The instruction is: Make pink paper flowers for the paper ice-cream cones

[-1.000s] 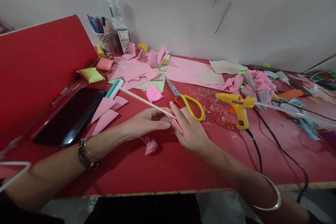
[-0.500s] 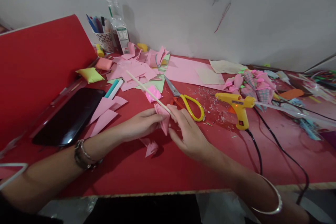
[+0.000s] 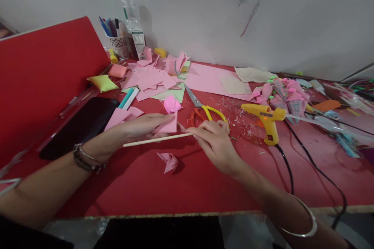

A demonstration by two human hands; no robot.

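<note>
My left hand (image 3: 146, 126) is closed on a folded piece of pink paper (image 3: 169, 124), thumb on top. Between the fingers of my right hand (image 3: 212, 140) is one end of a thin pale stick (image 3: 154, 139), which lies nearly level just below the paper. Whether stick and paper touch, I cannot tell. On the table below sits a small folded pink paper piece (image 3: 169, 162). Beyond my hands are a bright pink packet (image 3: 172, 104) and scissors (image 3: 196, 102) with yellow and red handles, partly behind my right hand.
A yellow glue gun (image 3: 270, 126) stands at right, its black cord (image 3: 286, 167) trailing to the front edge. Pink paper scraps (image 3: 152, 79), a glass bottle (image 3: 137, 33) and a cup of pens (image 3: 118, 44) are at the back. A phone (image 3: 82, 124) lies left.
The stick has swung from slanting across the pink paper to nearly level below it. The paper has turned in my left hand, and my right hand has shifted slightly right.
</note>
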